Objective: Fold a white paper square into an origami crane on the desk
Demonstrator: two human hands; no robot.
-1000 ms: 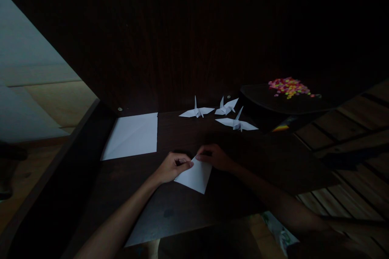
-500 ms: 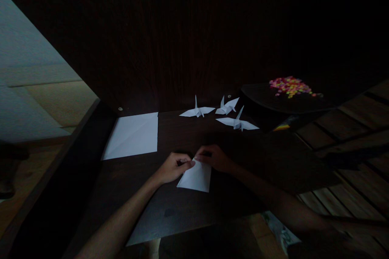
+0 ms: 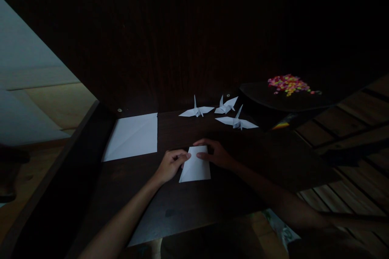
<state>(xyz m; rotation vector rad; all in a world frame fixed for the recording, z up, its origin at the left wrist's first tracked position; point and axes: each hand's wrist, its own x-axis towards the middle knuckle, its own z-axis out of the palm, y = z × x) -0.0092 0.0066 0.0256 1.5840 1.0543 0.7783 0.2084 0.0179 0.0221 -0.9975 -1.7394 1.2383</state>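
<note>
Between my two hands is a folded piece of white paper [image 3: 196, 170], squarish with a slanted left side, just above or on the dark tabletop. My left hand [image 3: 172, 165] pinches its upper left edge, thumb on the face of the paper. On the upper right, my right hand [image 3: 217, 154] grips it with the thumb in front and the fingers at the top edge. What lies behind the paper is hidden. Beyond my hands stand three white paper cranes: one on the left [image 3: 197, 111], one at the back [image 3: 225, 106] and a nearer one [image 3: 237, 122].
A creased white paper sheet [image 3: 132, 136] lies at the table's left. At the back right, a dark rounded surface [image 3: 258, 96] bears a heap of small colourful pieces [image 3: 288, 85]. A dark upright panel [image 3: 170, 48] closes off the back, and a raised side board [image 3: 65, 170] borders the left.
The paper has turned in my hands, from a pointed top to a flat top edge. My right hand has shifted its grip, its thumb now on the paper's face.
</note>
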